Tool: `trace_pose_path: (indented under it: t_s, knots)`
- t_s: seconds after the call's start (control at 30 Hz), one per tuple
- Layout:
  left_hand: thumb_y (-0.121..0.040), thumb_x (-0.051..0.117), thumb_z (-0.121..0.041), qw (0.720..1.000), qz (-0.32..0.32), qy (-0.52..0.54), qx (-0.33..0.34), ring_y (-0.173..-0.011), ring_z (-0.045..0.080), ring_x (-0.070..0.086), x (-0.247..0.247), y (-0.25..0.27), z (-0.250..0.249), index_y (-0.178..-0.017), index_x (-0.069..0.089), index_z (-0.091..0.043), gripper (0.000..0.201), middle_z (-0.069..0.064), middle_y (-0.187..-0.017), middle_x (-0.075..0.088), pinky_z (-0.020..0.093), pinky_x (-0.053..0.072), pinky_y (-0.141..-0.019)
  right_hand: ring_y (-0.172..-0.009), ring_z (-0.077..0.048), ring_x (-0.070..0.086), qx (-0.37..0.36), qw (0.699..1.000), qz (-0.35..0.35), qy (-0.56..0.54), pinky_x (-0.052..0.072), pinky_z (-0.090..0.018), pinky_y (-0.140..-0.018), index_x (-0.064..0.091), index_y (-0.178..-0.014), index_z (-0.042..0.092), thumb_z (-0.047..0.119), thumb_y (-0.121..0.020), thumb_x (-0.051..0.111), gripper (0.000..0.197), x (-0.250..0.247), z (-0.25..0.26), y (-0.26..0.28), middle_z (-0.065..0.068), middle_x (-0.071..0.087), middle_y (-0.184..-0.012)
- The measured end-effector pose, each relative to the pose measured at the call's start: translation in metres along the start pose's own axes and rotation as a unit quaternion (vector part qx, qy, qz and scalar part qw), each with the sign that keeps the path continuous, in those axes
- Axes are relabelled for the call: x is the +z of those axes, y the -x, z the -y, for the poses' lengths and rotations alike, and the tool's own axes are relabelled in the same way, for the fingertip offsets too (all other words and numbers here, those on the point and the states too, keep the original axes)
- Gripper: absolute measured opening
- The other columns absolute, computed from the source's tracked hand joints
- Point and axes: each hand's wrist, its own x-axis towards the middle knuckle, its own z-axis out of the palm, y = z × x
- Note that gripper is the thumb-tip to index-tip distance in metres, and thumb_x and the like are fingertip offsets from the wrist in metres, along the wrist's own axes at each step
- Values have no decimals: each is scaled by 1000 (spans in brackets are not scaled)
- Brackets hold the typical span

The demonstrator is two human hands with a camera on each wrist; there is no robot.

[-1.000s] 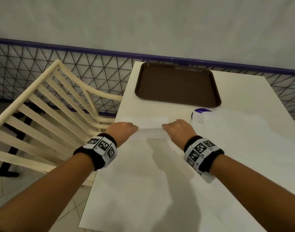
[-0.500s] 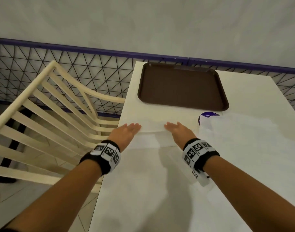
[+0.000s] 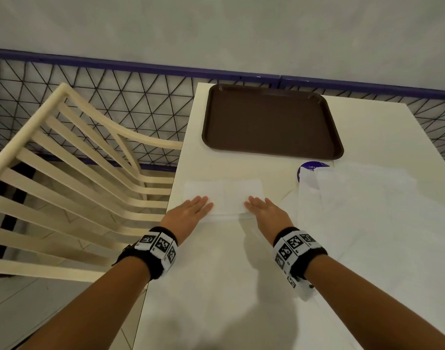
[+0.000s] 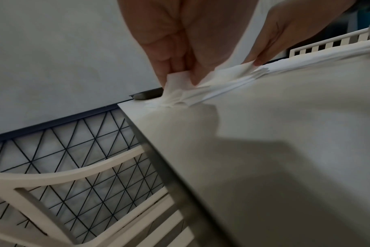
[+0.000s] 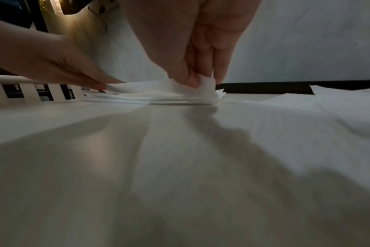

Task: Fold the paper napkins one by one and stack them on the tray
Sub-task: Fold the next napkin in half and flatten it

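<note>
A white paper napkin [image 3: 224, 195], folded to a strip, lies on the cream table [image 3: 216, 286] just before the empty brown tray [image 3: 269, 120]. My left hand [image 3: 191, 210] is at its near left corner and my right hand [image 3: 261, 210] at its near right corner, fingers stretched over the paper. In the left wrist view my left hand [image 4: 180, 73] pinches a lifted corner of the napkin [image 4: 222, 75] between thumb and fingers. In the right wrist view my right hand [image 5: 201, 80] likewise pinches the other corner of the napkin [image 5: 154, 95], raised off the layers below.
A loose pile of unfolded napkins [image 3: 367, 198] spreads over the table's right side, partly covering a round purple sticker [image 3: 309, 168]. A cream slatted chair [image 3: 77, 185] stands left of the table. A black wire mesh fence [image 3: 115, 97] and a wall run behind.
My hands, close together with curled fingers a second ago, have slid apart to the napkin's two near corners, and their fingers have stretched out.
</note>
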Motion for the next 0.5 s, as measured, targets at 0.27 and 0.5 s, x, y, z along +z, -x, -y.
trace_pose_path:
  t_s: [0.27, 0.5]
  knots:
    - [-100, 25, -24, 997, 40, -9, -60, -144, 19, 15, 12, -2, -5, -148, 19, -19, 49, 4, -157, 10, 32, 28, -113, -147, -16, 4, 7, 998, 51, 39, 1, -35, -120, 9, -150, 13, 20, -101, 22, 51, 10, -4, 2, -2, 1, -159]
    - [-79, 37, -36, 999, -43, -28, -11, -88, 27, 71, -8, -10, -37, -92, 75, -10, 48, 9, -97, 73, 39, 56, -76, -146, -17, 12, 98, 994, 6, -40, 6, -28, -118, 17, -149, 14, 21, -100, 32, 51, 0, -56, 55, -3, 11, -158]
